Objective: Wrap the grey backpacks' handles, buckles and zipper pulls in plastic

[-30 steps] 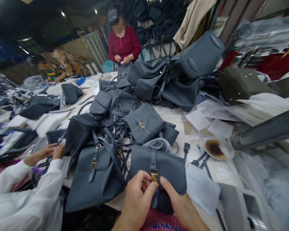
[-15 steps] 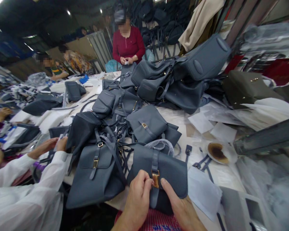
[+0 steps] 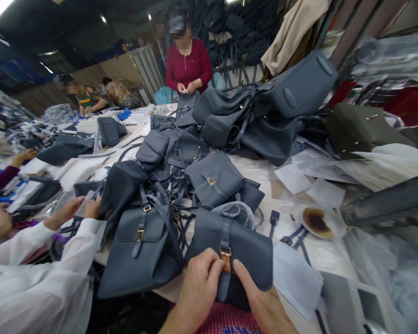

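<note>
A grey-blue leather backpack (image 3: 240,246) with a gold buckle (image 3: 226,259) on its strap lies at the near table edge. My left hand (image 3: 198,290) grips the flap just left of the buckle. My right hand (image 3: 259,299) holds the flap's lower right side, its thumb on the leather. The bag's lower part is partly hidden behind my hands. To the left, a similar backpack (image 3: 141,250) lies next to it, its straps loose.
Several more grey-blue bags (image 3: 230,116) are heaped across the white-covered table (image 3: 289,206), among paper sheets. A co-worker's white sleeves (image 3: 31,260) reach in from the left. A person in a red top (image 3: 188,65) stands at the far end. A stained plate (image 3: 316,222) sits to the right.
The whole scene has shifted right and tilted as my head moved. My hands have stayed on the flap, and the buckle shows more fully. Another person's forearm has come in at the far left.
</note>
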